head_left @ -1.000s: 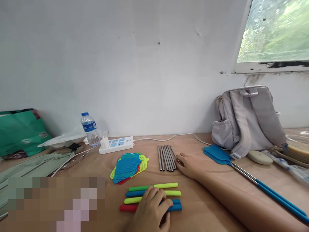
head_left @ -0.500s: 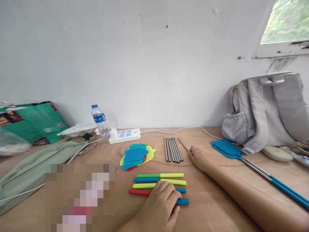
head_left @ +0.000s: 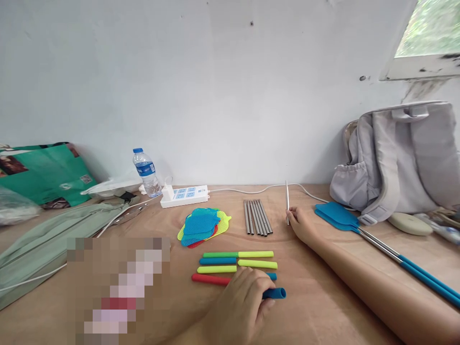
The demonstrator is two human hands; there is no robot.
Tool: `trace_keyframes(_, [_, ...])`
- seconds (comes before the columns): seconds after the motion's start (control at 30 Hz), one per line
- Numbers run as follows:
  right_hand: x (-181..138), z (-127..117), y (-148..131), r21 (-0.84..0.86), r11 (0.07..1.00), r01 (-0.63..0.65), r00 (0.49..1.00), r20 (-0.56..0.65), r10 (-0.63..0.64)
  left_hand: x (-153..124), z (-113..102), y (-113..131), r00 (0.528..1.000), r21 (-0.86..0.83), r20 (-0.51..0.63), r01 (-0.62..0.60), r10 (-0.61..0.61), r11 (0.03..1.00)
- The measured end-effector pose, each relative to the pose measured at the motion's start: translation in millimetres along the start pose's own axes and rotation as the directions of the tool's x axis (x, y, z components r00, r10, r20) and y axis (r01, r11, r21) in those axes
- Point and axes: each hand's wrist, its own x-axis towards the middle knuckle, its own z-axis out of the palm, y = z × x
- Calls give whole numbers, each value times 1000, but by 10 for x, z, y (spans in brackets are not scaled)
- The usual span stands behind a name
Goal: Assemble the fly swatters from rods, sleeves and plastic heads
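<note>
My right hand (head_left: 302, 224) holds one thin metal rod (head_left: 287, 199) upright, a little to the right of a row of several metal rods (head_left: 257, 217) lying on the table. My left hand (head_left: 244, 302) grips a blue foam handle tube (head_left: 275, 293) at the near end of a group of coloured tubes (head_left: 237, 263) in green, yellow-green, blue and red. A stack of mesh swatter heads (head_left: 203, 224) in blue, yellow-green and red lies left of the rods.
An assembled blue swatter (head_left: 336, 217) with a long handle lies at the right, by a grey backpack (head_left: 398, 163). A white power strip (head_left: 185, 195), water bottle (head_left: 145, 171), green bag (head_left: 43, 172) and grey-green cloth (head_left: 53, 237) sit at the back left of the wooden table (head_left: 323, 297).
My right hand has picked one rod from beside the row and tipped it upright. My left hand has slid right and closed on the blue tube, pulling it out of the group.
</note>
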Motion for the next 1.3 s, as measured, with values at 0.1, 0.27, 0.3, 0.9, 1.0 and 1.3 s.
trace_keyframes(0.1, [11, -35, -39, 117, 993, 1, 999, -36, 4, -51, 23, 2, 994, -154, -100, 35, -51, 988])
trace_keyframes(0.27, [-47, -57, -164, 322, 945, 56, 997, -60, -39, -85, 76, -27, 969, -205, -142, 172, -203, 964])
trace_keyframes(0.3, [-72, -54, -196, 393, 916, 83, 996, -68, -61, -81, 80, -35, 966, -214, -133, 189, -221, 958])
trace_keyframes(0.9, [-661, -436, -1302, 808, 559, 184, 888, 107, -447, 32, 60, -21, 963, -319, 68, 270, -262, 909])
trace_keyframes(1.0, [-792, -496, -1396, 770, 603, 209, 829, 188, -527, 38, 68, -37, 955, -377, 113, 296, -274, 878])
trace_keyframes(1.3, [-847, -476, -1383, 417, 758, 501, 721, 284, -633, 50, 40, -1, 951, -345, 115, 310, -288, 886])
